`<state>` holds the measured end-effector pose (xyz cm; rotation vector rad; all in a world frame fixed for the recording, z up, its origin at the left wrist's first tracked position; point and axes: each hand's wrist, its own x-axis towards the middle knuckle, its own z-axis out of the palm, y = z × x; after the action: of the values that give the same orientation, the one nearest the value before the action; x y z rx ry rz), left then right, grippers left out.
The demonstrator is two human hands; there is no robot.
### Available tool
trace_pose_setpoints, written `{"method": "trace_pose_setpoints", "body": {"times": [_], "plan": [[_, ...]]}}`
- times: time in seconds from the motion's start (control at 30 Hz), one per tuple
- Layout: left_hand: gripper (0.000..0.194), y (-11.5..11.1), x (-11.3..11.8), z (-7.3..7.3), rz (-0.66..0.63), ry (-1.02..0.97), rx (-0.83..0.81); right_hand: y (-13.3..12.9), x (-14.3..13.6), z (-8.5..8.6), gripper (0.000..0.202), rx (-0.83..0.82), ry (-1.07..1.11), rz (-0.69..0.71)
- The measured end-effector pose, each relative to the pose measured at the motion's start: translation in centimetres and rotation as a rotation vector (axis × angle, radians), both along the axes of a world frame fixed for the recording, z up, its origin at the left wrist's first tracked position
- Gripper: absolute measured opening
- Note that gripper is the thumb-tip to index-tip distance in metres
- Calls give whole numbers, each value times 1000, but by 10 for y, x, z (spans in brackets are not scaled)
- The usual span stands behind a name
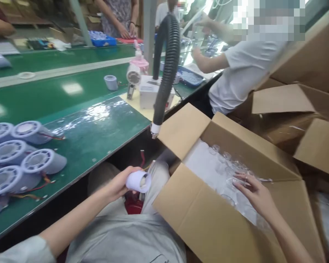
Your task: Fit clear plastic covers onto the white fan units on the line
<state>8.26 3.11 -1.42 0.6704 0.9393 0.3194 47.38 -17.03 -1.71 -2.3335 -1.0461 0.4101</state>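
Note:
My left hand (123, 182) is closed around a lavender cylindrical housing (138, 181), its open end turned to the right. Thin wires with a small connector trail from it above my lap. Inside an open cardboard box (197, 204) on the right, my right hand (253, 191) reaches down with fingers apart. Its fingertips are at clear, round plastic pieces (230, 170) lying on a white sheet (203, 160); whether they touch one is unclear.
Several lavender fan-like housings (44, 160) with wires stand on the green bench (93, 124) at left. A black flexible hose (168, 69) rises from a white machine (150, 96). Beyond it, a person in a white shirt (241, 73) works. Another open carton (285, 98) stands at right.

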Motion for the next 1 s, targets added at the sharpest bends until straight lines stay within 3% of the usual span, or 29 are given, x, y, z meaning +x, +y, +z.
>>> {"method": "trace_pose_setpoints", "body": {"times": [0.07, 0.13, 0.2, 0.27, 0.33, 0.47, 0.53, 0.67, 0.77, 0.87, 0.93, 1.0], "plan": [[27, 0, 5, -3, -112, 22, 16, 15, -55, 11, 32, 151, -9, 382], [33, -1, 7, -2, -203, 39, 45, 34, -116, 18, 44, 164, -99, 731], [37, -4, 5, 1, -295, 43, 96, 54, -168, 19, 55, 189, -241, 884], [35, -7, 0, 7, -363, 53, 157, 73, -201, 18, 58, 137, -392, 875], [26, -10, -8, 15, -420, 96, 372, 88, -216, 18, 50, 74, -415, 870], [20, -14, -22, 25, -427, 228, 1024, 100, -221, 25, 17, 54, 54, 955], [33, -14, -28, 23, -379, 235, 1122, 102, -223, 29, 9, 94, 322, 905], [65, -13, -35, 6, -353, 143, 1238, 104, -227, 32, 32, 175, 549, 712], [70, -12, -37, -5, -401, 39, 1226, 108, -225, 30, 32, 222, 665, 578], [69, -16, -37, -7, -401, -84, 1040, 110, -221, 29, 35, 223, 862, 451], [69, -19, -37, -4, -350, -124, 894, 108, -218, 28, 30, 215, 950, 461], [68, -22, -37, -1, -282, -160, 749, 105, -216, 27, 21, 236, 894, 591]]}}
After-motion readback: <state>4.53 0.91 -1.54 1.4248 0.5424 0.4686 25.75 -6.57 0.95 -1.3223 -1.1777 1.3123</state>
